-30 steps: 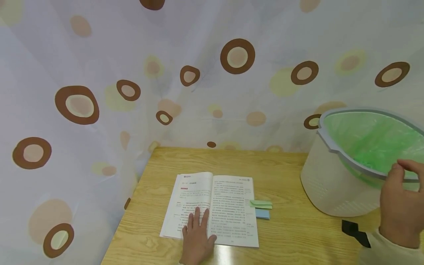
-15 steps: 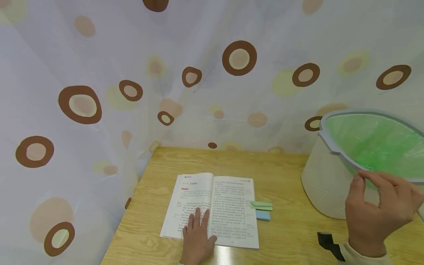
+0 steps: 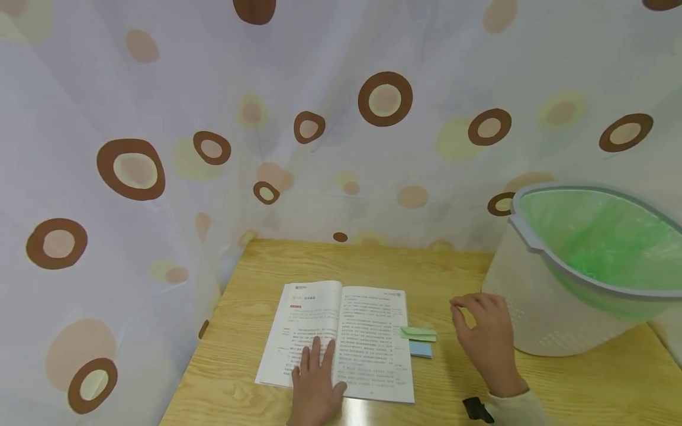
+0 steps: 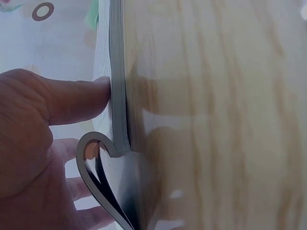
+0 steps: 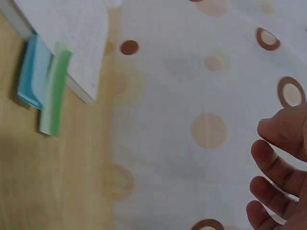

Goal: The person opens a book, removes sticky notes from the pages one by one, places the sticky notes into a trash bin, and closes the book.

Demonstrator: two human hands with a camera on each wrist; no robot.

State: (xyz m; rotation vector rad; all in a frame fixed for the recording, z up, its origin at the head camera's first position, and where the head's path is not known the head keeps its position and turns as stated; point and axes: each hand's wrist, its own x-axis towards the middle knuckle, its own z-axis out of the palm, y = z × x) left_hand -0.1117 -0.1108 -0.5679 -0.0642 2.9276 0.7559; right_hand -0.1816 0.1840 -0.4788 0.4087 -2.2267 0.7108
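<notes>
An open book [image 3: 373, 349] lies on the wooden table, its pages spread. My left hand [image 3: 315, 387] rests flat on the lower left page near the spine, fingers extended; the left wrist view shows the thumb [image 4: 79, 100] against the page block. Green sticky tabs [image 3: 418, 335] and blue sticky tabs [image 3: 421, 350] stick out past the book's right edge. Right of these tabs, my right hand [image 3: 487, 343] hovers with loosely bent fingers. Its thumb and fingertips [image 5: 264, 153] show nothing held between them in the right wrist view.
A white plastic basket [image 3: 554, 322] with a grey rim and a green bag lining stands at the right, close behind my right hand. A dotted curtain [image 3: 319, 207] hangs along the back and left of the table [image 3: 373, 260]. A black strap [image 3: 476, 409] sticks out at my right sleeve.
My right hand has moved left from the basket's rim towards the tabs at the book's right edge. My left hand has stayed on the page.
</notes>
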